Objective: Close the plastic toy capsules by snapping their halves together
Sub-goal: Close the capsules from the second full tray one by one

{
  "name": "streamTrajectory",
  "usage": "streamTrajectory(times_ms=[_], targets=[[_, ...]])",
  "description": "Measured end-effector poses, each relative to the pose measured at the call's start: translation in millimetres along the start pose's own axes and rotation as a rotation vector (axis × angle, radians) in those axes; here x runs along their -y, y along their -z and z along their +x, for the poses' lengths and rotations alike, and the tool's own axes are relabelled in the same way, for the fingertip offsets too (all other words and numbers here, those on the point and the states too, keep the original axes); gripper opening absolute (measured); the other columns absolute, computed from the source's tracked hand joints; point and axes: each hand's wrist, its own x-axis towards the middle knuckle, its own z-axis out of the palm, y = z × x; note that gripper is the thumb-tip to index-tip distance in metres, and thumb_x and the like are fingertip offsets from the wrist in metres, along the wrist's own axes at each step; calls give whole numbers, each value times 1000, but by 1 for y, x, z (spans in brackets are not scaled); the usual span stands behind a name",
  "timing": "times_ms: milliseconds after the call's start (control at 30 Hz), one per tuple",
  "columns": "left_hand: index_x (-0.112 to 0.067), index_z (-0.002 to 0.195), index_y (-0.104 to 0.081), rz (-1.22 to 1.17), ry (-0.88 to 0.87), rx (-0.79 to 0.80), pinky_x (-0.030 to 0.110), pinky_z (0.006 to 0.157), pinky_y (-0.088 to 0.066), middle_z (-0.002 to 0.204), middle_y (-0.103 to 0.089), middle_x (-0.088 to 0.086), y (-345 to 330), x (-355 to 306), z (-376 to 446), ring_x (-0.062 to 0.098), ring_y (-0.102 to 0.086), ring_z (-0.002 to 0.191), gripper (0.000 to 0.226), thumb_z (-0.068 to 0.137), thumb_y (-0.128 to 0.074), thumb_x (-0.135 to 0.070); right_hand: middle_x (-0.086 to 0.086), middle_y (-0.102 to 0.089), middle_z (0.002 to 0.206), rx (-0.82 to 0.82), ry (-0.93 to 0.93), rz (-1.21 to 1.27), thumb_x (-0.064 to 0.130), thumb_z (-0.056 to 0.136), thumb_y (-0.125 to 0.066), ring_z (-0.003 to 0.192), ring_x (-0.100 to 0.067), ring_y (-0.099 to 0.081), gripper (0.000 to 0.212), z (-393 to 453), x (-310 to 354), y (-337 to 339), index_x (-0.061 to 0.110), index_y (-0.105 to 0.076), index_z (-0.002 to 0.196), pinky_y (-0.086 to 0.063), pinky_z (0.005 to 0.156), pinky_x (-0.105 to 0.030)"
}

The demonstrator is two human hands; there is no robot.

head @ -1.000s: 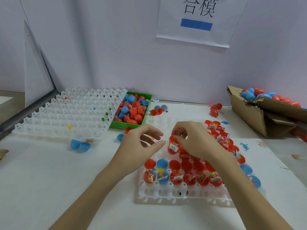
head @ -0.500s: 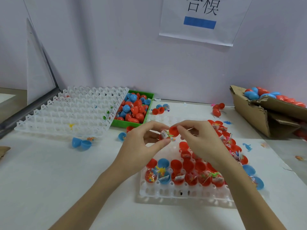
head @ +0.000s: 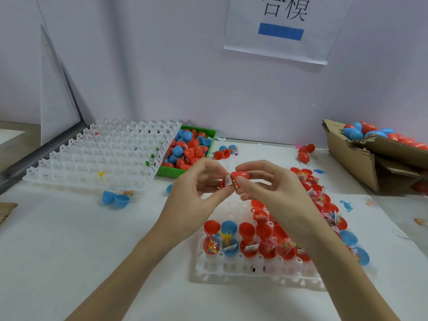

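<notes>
Sitting nearest on the counter (head: 69, 262), the white tray (head: 231, 269) keeps open filled halves. Above it, the left hand (head: 196, 200) and right hand (head: 273, 195) each pinch one side of a red capsule (head: 238, 178), fingers curled. It seems light, stiff and slick: grip the domes, tucking in the paper slip.

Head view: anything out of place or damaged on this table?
Yes. The cardboard box at the right is torn and sagging open. Loose capsule pieces lie outside the trays: an open blue capsule by the empty white tray, and red ones near the back wall. A small blue toy lies loose on the table.
</notes>
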Motion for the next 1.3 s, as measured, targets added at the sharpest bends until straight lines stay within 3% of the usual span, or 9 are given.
streamTrajectory(times_ms=[200,367,500,633,733,933,1100,1300], targets=[[-14,105,-77,82,-93,3,24,85,-60,99,-77,-9,1,0,-1,13,-74,95,14,90,-79,-14,9,-77,99,-31,30,-2,26,90,-76,86,-12,-76,22,-2,0,-6,25,-73,112,-60,71,-19],[-10,103,-77,272,-307,-70,17,81,-58,106,-73,-4,-1,1,-2,11,-70,98,13,91,-79,-11,9,-78,97,-92,63,43,26,90,-76,83,-11,-77,19,-5,-1,-10,25,-75,110,-57,71,-14],[-10,103,-78,345,-394,-61,14,83,-56,108,-70,-3,3,-1,-1,8,-69,100,17,89,-79,-21,-1,-79,101,-93,-27,201,29,91,-76,92,-18,-77,22,-6,-3,-10,19,-76,110,-61,86,-26],[-8,98,-77,299,-352,-43,17,79,-58,103,-71,-3,5,-1,-1,13,-71,95,13,87,-82,-13,-4,-79,101,-62,-54,239,32,88,-79,95,-20,-77,23,-6,-1,-9,21,-77,108,-60,85,-23],[-12,94,-74,146,-192,-50,26,76,-63,93,-74,-5,3,-2,-2,17,-76,85,9,89,-80,-7,-4,-79,100,-47,-75,266,38,83,-78,95,-21,-77,28,-5,0,-10,23,-79,106,-59,80,-20],[-11,97,-73,-65,22,-89,31,80,-64,87,-79,-2,8,-5,2,17,-79,80,9,92,-77,-17,0,-78,107,21,-47,303,34,84,-77,99,-19,-76,26,-5,3,-10,25,-78,109,-59,80,-19],[-11,100,-74,30,-67,-49,31,80,-64,98,-75,-7,7,-4,2,18,-76,89,11,90,-79,-13,5,-76,101,-41,150,42,19,90,-77,92,-16,-75,21,-8,2,-17,23,-74,111,-60,76,-23],[-8,108,-78,125,-252,-27,24,85,-60,115,-67,-1,3,-1,0,19,-68,110,15,96,-69,-4,7,-76,98,-148,179,15,23,89,-77,88,-13,-74,22,-8,1,-20,21,-72,110,-59,72,-19]])
